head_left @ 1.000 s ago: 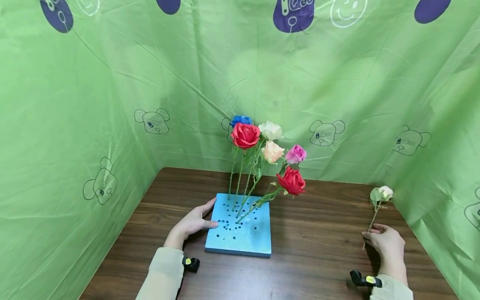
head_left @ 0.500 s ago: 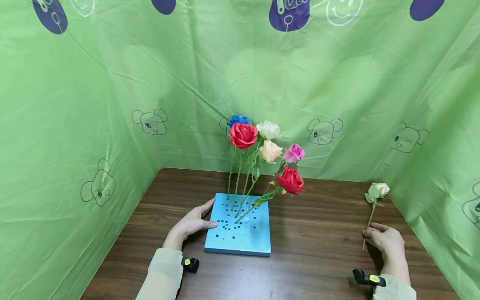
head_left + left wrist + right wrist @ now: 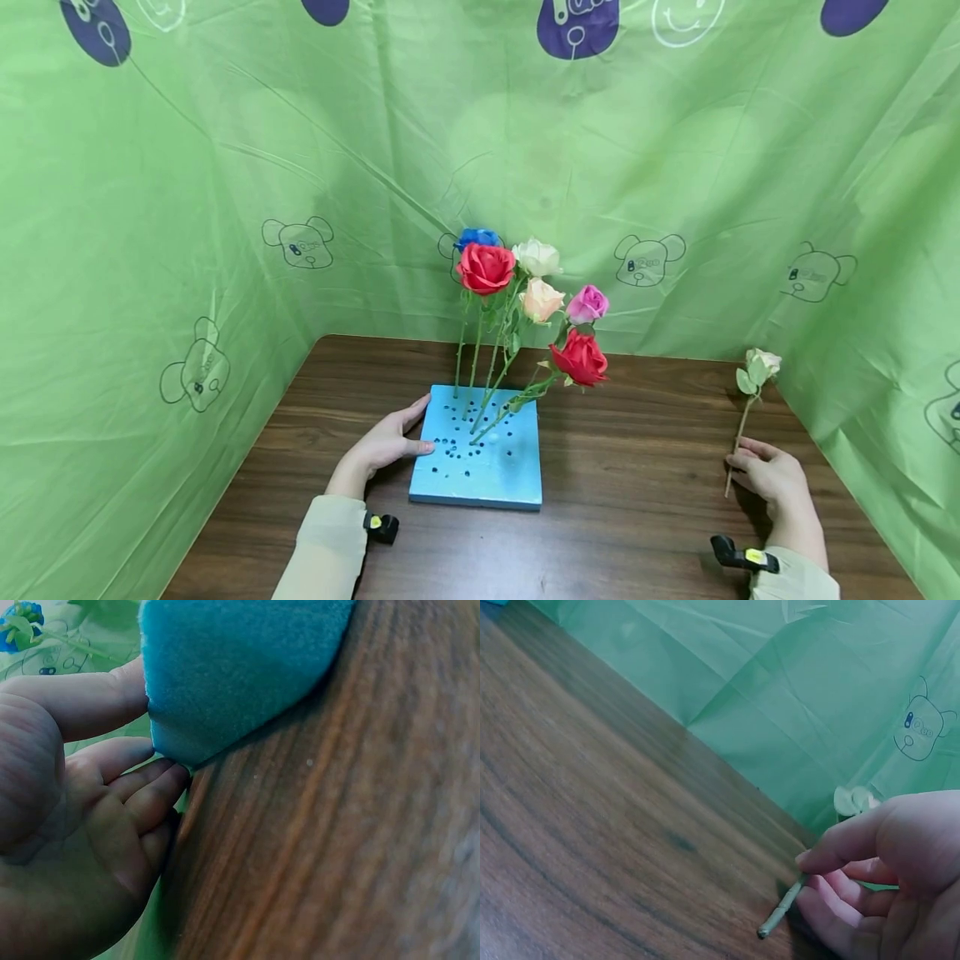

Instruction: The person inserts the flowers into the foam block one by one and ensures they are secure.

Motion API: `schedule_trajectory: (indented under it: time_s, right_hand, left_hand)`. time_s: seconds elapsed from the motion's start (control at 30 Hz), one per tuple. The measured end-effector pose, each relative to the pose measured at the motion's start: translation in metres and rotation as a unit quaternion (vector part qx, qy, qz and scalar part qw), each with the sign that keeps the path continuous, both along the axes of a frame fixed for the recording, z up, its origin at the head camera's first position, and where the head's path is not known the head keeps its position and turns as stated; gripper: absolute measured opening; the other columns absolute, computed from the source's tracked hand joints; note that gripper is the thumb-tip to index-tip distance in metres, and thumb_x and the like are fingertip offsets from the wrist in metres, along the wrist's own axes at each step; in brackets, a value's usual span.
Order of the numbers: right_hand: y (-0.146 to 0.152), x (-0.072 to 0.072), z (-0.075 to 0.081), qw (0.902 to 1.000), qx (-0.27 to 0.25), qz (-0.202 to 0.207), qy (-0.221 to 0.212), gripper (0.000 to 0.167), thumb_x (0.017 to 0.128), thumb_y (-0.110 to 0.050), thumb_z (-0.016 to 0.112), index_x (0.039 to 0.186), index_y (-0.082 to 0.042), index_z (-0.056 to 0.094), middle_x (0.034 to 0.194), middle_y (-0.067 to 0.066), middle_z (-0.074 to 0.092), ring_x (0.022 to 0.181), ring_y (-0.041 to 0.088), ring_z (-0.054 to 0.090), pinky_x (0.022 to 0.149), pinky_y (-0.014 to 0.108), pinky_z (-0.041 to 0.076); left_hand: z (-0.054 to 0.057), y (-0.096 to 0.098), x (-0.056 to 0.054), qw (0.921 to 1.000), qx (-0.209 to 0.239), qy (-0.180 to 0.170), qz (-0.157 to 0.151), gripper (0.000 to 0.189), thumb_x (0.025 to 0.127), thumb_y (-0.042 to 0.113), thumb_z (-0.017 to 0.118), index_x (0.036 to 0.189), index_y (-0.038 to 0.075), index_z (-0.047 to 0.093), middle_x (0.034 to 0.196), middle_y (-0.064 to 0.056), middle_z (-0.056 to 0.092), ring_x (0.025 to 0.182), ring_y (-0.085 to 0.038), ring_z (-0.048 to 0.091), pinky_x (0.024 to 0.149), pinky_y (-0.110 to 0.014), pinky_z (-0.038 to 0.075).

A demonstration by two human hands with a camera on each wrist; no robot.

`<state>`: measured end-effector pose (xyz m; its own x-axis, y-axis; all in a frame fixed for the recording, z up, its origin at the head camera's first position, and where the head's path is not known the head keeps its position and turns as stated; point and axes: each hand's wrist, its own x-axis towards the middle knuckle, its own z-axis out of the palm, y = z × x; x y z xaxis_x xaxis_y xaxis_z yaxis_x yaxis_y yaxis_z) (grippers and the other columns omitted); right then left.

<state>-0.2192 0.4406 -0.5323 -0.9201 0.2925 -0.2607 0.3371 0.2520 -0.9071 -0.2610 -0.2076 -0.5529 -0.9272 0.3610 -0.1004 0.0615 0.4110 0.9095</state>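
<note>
In the head view a white rose (image 3: 763, 364) with a leafy stem is pinched low on the stem by my right hand (image 3: 772, 479), at the table's right side. The stem's cut end (image 3: 765, 930) pokes out below the thumb and fingers in the right wrist view. My left hand (image 3: 384, 442) grips the left edge of a blue foam block (image 3: 502, 483), thumb on top and fingers along the side. Many small holes dot the block. Standing in it are two red roses (image 3: 486, 268), a blue rose (image 3: 477, 238), a white one (image 3: 537, 257), a peach one (image 3: 542, 300) and a pink one (image 3: 588, 304).
The block lies on a brown wood-grain table (image 3: 630, 467). Green cloth (image 3: 420, 125) with printed bear heads walls the back and both sides. One red rose leans out over the block's right edge.
In my right hand the white rose has tilted more upright, its bloom rising in the head view. The left hand and the foam block stay in place; the head view shifts slightly.
</note>
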Motion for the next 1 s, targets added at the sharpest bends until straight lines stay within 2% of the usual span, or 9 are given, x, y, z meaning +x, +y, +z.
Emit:
schedule_trajectory:
  time_s: [0.07, 0.13, 0.23, 0.33, 0.4, 0.5, 0.67, 0.83, 1.0]
  right_hand:
    - [-0.002, -0.001, 0.001, 0.9996, -0.015, 0.014, 0.017, 0.066, 0.105, -0.001, 0.064, 0.157, 0.02, 0.03, 0.1, -0.016, 0.067, 0.083, -0.002, 0.069, 0.078, 0.026, 0.063]
    - [-0.006, -0.002, 0.003, 0.9976, -0.051, 0.018, 0.043, 0.056, 0.104, 0.0, 0.066, 0.154, 0.011, 0.043, 0.098, -0.019, 0.066, 0.085, -0.001, 0.07, 0.078, 0.026, 0.063]
    - [-0.017, -0.003, 0.011, 0.9896, -0.101, 0.008, 0.102, 0.037, 0.101, 0.002, 0.071, 0.134, -0.013, 0.065, 0.097, -0.018, 0.068, 0.086, 0.0, 0.071, 0.076, 0.025, 0.063]
    - [-0.034, -0.004, 0.027, 0.9746, -0.144, -0.011, 0.171, 0.038, 0.098, 0.005, 0.075, 0.115, -0.029, 0.071, 0.098, -0.014, 0.071, 0.085, 0.002, 0.072, 0.074, 0.023, 0.062]
    - [-0.049, -0.005, 0.04, 0.9654, -0.152, -0.019, 0.211, 0.04, 0.097, 0.006, 0.075, 0.117, -0.029, 0.073, 0.098, -0.012, 0.073, 0.084, 0.002, 0.073, 0.073, 0.021, 0.062]
    - [-0.074, -0.004, 0.059, 0.9483, -0.181, -0.025, 0.259, 0.042, 0.096, 0.009, 0.075, 0.126, -0.02, 0.075, 0.097, -0.007, 0.077, 0.082, 0.005, 0.075, 0.072, 0.023, 0.062]
    - [-0.119, 0.0, 0.084, 0.9202, -0.212, 0.002, 0.329, 0.047, 0.096, 0.017, 0.069, 0.138, -0.004, 0.069, 0.097, 0.002, 0.08, 0.083, 0.01, 0.077, 0.068, 0.028, 0.064]
    - [-0.159, 0.004, 0.095, 0.9023, -0.205, 0.032, 0.378, 0.049, 0.095, 0.022, 0.066, 0.142, 0.01, 0.06, 0.097, 0.007, 0.079, 0.082, 0.015, 0.077, 0.066, 0.031, 0.064]
    - [-0.181, 0.013, 0.101, 0.8888, -0.186, 0.075, 0.412, 0.051, 0.094, 0.024, 0.064, 0.143, 0.013, 0.057, 0.099, 0.007, 0.077, 0.084, 0.015, 0.076, 0.067, 0.033, 0.064]
  left_hand:
    - [0.0, 0.0, 0.0, 1.0, -0.003, -0.001, 0.001, 0.1, 0.092, 0.024, 0.087, 0.172, 0.019, 0.026, 0.177, -0.004, 0.022, 0.163, -0.029, 0.012, 0.129, -0.059, 0.016]
    - [0.001, 0.0, 0.0, 1.0, -0.005, -0.002, 0.001, 0.1, 0.092, 0.025, 0.087, 0.172, 0.02, 0.026, 0.177, -0.003, 0.022, 0.163, -0.028, 0.012, 0.129, -0.058, 0.016]
    - [0.002, 0.0, 0.001, 1.0, -0.007, -0.002, 0.002, 0.101, 0.092, 0.026, 0.087, 0.172, 0.019, 0.025, 0.177, -0.002, 0.022, 0.163, -0.028, 0.013, 0.129, -0.058, 0.016]
    - [0.002, 0.0, 0.001, 1.0, -0.005, -0.001, 0.002, 0.102, 0.092, 0.027, 0.087, 0.172, 0.019, 0.025, 0.177, -0.003, 0.022, 0.163, -0.028, 0.013, 0.129, -0.058, 0.016]
    - [0.002, 0.0, 0.001, 1.0, -0.004, 0.0, 0.002, 0.102, 0.091, 0.026, 0.088, 0.172, 0.018, 0.026, 0.176, -0.004, 0.023, 0.163, -0.03, 0.014, 0.128, -0.059, 0.016]
    - [0.001, 0.0, 0.0, 1.0, -0.002, 0.003, 0.001, 0.101, 0.091, 0.025, 0.088, 0.171, 0.017, 0.027, 0.176, -0.005, 0.024, 0.163, -0.03, 0.014, 0.128, -0.06, 0.016]
    - [-0.001, -0.001, -0.001, 1.0, 0.001, 0.005, 0.002, 0.1, 0.091, 0.025, 0.088, 0.171, 0.017, 0.029, 0.176, -0.006, 0.025, 0.163, -0.03, 0.015, 0.128, -0.06, 0.017]
    - [-0.002, -0.001, -0.002, 1.0, -0.001, 0.006, 0.003, 0.101, 0.091, 0.025, 0.088, 0.171, 0.017, 0.028, 0.176, -0.006, 0.025, 0.163, -0.03, 0.015, 0.128, -0.059, 0.017]
    - [-0.002, 0.0, -0.001, 1.0, 0.0, 0.006, 0.002, 0.101, 0.091, 0.025, 0.088, 0.171, 0.017, 0.028, 0.176, -0.005, 0.024, 0.163, -0.029, 0.015, 0.129, -0.059, 0.016]
